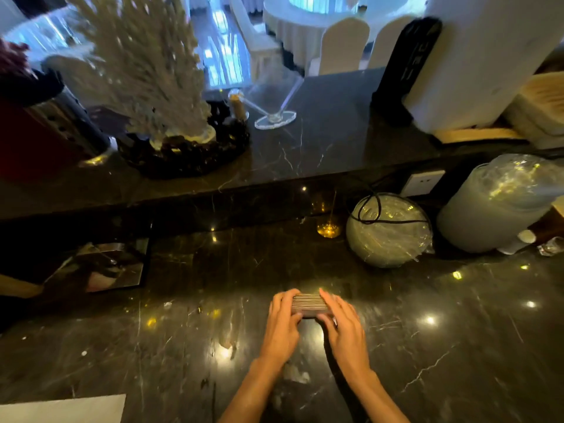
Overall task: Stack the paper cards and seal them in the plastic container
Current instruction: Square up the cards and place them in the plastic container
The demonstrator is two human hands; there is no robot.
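A thick stack of paper cards (pixel 308 304) stands on edge on the dark marble counter (pixel 152 346), its layered edges facing up. My left hand (pixel 282 325) grips the stack's left end, fingers curled over the top. At the right end, my right hand (pixel 343 325) holds it the same way, thumb at the near side. I cannot tell whether a clear plastic container surrounds the cards.
A wrapped stack of round plates (pixel 389 230) with a black cable over it lies at the right, beside a taller wrapped stack (pixel 500 206). A raised ledge (pixel 335 141) carries a white plant ornament (pixel 146 71) and a clear stand. A white sheet (pixel 61 409) lies near left.
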